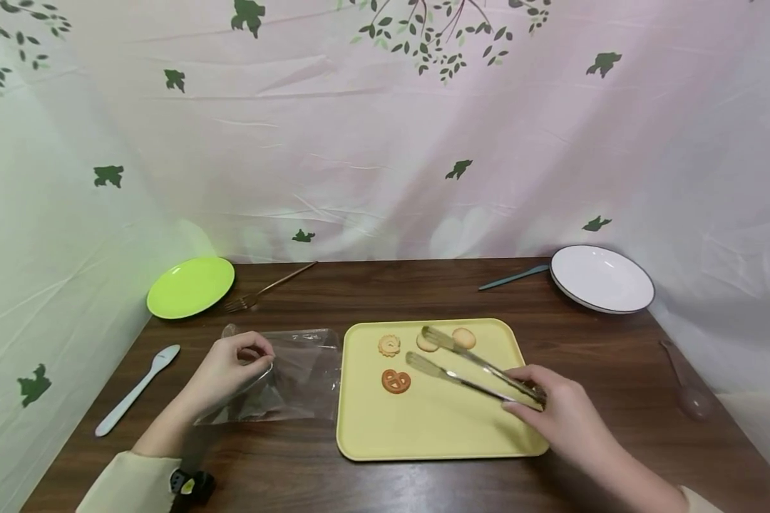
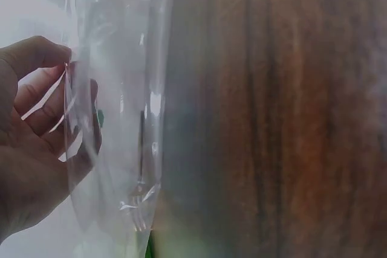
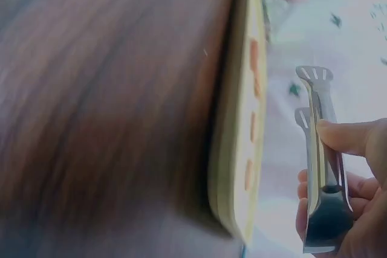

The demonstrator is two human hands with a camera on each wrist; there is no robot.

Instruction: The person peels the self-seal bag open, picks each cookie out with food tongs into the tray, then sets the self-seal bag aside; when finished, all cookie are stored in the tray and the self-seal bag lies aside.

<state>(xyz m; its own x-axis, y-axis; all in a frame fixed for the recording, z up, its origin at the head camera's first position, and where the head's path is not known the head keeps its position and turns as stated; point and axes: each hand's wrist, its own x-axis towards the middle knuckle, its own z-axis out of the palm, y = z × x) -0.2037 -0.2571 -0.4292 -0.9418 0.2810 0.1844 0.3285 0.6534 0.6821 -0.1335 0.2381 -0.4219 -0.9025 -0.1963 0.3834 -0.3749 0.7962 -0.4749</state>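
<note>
My left hand point(image 1: 234, 367) pinches the edge of a clear plastic bag point(image 1: 304, 374) between thumb and forefinger, left of the yellow tray point(image 1: 436, 434). In the left wrist view the bag point(image 2: 115, 119) hangs in front of the curled fingers. My right hand point(image 1: 561, 406) grips metal tongs point(image 1: 481, 367) near their hinged end. The tongs' two arms are spread apart above the tray, their tips overlapping a round cookie point(image 1: 426, 343) in the head view. Also on the tray are another round cookie point(image 1: 464, 338), a scalloped ring cookie point(image 1: 388, 345) and a brown pretzel-shaped cookie point(image 1: 396, 381).
A green plate point(image 1: 191, 288) and a fork point(image 1: 269, 288) lie at the back left, a white knife point(image 1: 137, 390) at the left. At the back right are a white plate point(image 1: 602, 278) and a blue-green knife point(image 1: 513, 277). A clear spoon point(image 1: 689, 392) lies at the right edge.
</note>
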